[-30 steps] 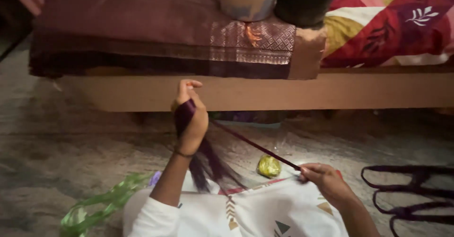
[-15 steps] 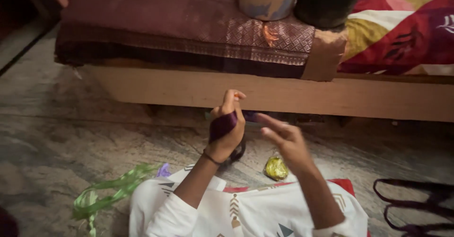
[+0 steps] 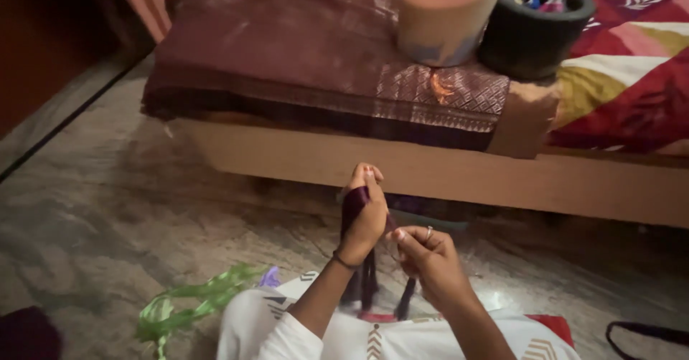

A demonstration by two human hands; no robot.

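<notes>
My left hand [image 3: 366, 213] is raised in front of the bed frame with a dark purple ribbon [image 3: 354, 203] wound around its fingers. Loose ends of the ribbon [image 3: 368, 284] hang down below the hand toward my lap. My right hand [image 3: 425, 257] sits just to the right and slightly lower, fingers pinched on a strand of the same ribbon close to the left hand. A ring shows on one right finger and a thin bracelet on my left wrist.
A low wooden bed [image 3: 459, 177] stands ahead, covered by a maroon cloth [image 3: 301, 51] and a red patterned sheet [image 3: 631, 94]. On it stand a pink tub [image 3: 445, 15] and a black container [image 3: 535, 33]. Green ribbon [image 3: 190, 302] lies on the floor at left, dark ribbon [image 3: 646, 331] at right.
My right hand came in from the far right, where it held the ribbon stretched out, to right beside my left hand. The view shifted right and closer to the bed.
</notes>
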